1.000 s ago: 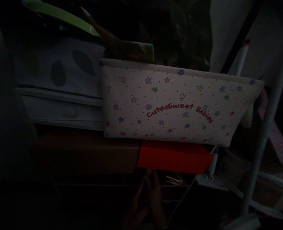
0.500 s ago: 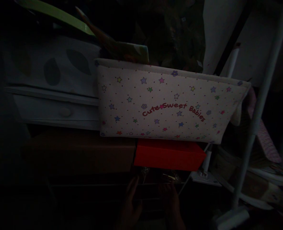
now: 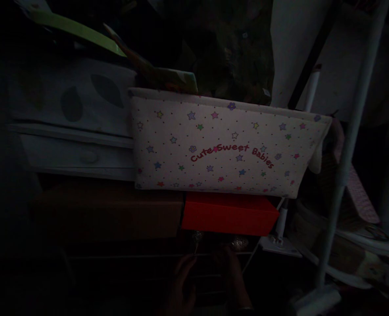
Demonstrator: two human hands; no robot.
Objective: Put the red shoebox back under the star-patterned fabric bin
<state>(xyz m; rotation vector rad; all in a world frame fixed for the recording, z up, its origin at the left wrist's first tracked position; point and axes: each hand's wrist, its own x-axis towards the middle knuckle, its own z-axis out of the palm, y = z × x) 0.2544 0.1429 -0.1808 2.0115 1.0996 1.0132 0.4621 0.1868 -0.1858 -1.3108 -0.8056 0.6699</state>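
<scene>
In dim light, my left hand (image 3: 183, 281) reaches up to a rack, fingers stretched forward and thumb apart. Its fingertips are close to a thin light strip below a glittery silver item (image 3: 197, 237); whether they touch cannot be made out. My right hand (image 3: 231, 270) is beside a second glittery silver item (image 3: 240, 243), its fingers lost in shadow. Both glittery items, perhaps shoes, sit beneath a red box (image 3: 230, 215). Above that box stands a white fabric bin (image 3: 214, 140) with stars and the words "Cute Sweet Babies".
A brown box (image 3: 115, 215) lies left of the red one, under a white drawer unit (image 3: 72, 151). Thin rack bars (image 3: 122, 257) run below. To the right stand a pale pole (image 3: 340, 175) with a flat head and cluttered items (image 3: 345, 245).
The view has shifted slightly, moving the bin left. My right hand has moved a little left and up, and the pale strip by its fingers no longer shows. My left hand stays near the left glittery item.
</scene>
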